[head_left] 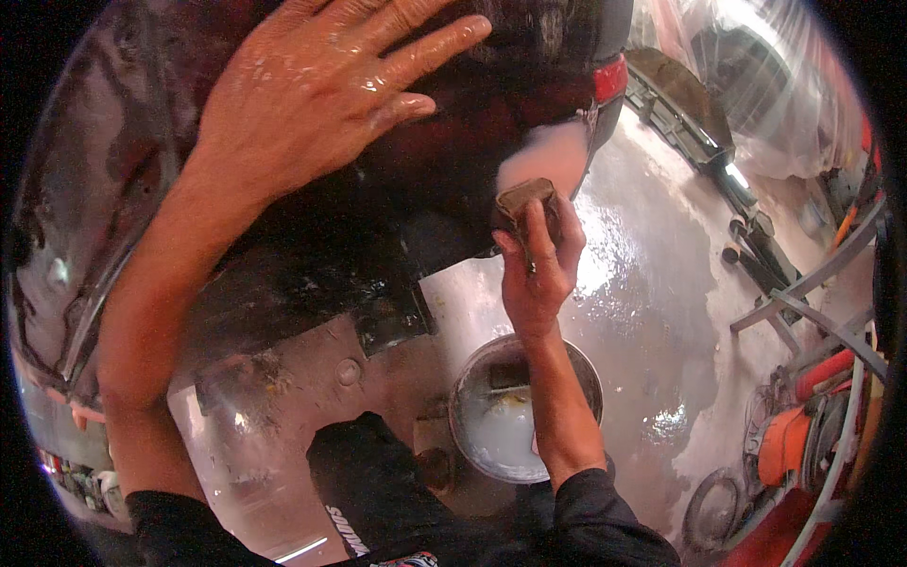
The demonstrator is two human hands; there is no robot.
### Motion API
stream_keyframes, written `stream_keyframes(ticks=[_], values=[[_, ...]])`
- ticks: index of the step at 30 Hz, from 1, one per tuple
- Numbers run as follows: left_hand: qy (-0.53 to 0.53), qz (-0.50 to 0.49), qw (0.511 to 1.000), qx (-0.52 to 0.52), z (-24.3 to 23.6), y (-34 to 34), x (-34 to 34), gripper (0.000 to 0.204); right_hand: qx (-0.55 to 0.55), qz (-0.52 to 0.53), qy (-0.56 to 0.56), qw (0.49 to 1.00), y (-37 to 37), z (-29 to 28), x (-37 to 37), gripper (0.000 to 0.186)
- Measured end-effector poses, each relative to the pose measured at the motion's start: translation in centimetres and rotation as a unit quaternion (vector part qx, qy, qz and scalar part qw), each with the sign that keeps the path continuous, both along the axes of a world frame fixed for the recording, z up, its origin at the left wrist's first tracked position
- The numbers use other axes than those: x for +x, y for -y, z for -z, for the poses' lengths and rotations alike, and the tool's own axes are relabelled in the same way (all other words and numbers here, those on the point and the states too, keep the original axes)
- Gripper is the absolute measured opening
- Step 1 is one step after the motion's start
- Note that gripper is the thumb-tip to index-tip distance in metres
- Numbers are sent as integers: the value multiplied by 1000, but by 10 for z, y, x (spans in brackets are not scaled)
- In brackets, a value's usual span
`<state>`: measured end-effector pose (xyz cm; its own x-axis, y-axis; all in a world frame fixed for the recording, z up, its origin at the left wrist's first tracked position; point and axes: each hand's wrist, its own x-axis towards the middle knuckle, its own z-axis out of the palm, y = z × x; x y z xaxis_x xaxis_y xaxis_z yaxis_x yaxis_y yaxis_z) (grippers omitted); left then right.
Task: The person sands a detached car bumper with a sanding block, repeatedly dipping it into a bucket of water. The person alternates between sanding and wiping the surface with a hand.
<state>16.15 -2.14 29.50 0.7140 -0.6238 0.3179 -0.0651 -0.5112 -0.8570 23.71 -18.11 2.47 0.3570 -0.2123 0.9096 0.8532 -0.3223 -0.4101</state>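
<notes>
A dark, glossy car body (378,213) fills the upper left and middle of the head view. My left hand (312,90), wet and with fingers spread, lies over its upper surface. On the lower corner is a pale pinkish patch (553,156) that looks like filler. My right hand (540,274) grips a brownish sanding block (522,197), pressed at the patch's lower edge. Beneath my right forearm stands a round bucket (454,406) of cloudy whitish water, partly hidden by the arm.
The floor (642,331) shines with water. A loose dark car part (685,104) lies at the right, near clear plastic sheeting (803,85). Grey metal bars (812,283) and an orange round object (784,446) stand at the right edge. My dark-clothed knee (364,463) is below.
</notes>
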Motion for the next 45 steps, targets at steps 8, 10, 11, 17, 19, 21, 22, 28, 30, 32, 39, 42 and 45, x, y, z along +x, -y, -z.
stream_keyframes(ticks=[8, 10, 11, 17, 19, 21, 22, 28, 30, 32, 39, 42, 45], values=[[6, -14, 999, 48, 28, -7, -4, 57, -21, -22, 2, 1000, -44, 64, -21, 51], [-19, 1, 1000, 12, 32, -4, -3, 58, -28, 1, 6, 1000, -41, 69, -17, 45], [-25, 25, 999, -6, 34, -5, -1, 61, -30, 11, 9, 999, -41, 70, -15, 43], [11, 3, 1000, 18, 37, -6, 3, 57, -34, 86, 62, 994, -2, -17, 38, 44], [15, 2, 1000, 22, 35, -3, 1, 56, -8, 102, 72, 992, 6, -47, 49, 44], [19, 5, 1000, 22, 35, -3, 1, 52, 6, 100, 61, 993, 4, -47, 50, 45], [17, 1, 1000, 25, 35, -3, 1, 52, 8, 98, 42, 994, 0, -42, 45, 45], [19, -12, 999, 49, 32, -2, 4, 52, -24, -1, 8, 1000, -36, 56, -3, 43], [19, -11, 999, 49, 33, 1, 6, 51, -15, 59, 59, 996, -26, 50, 17, 44], [27, -30, 997, 60, 25, 0, -4, 51, 32, 46, 67, 996, -24, 9, 46, 44], [23, -65, 995, 77, 31, 5, 1, 49, 72, 70, 37, 994, -11, -7, 53, 42], [25, -66, 994, 82, 32, 7, 4, 49, 36, 29, 21, 999, -32, 50, 12, 37], [33, -73, 991, 106, 25, 5, 1, 49, 27, 53, 59, 996, -25, 45, 32, 36]])
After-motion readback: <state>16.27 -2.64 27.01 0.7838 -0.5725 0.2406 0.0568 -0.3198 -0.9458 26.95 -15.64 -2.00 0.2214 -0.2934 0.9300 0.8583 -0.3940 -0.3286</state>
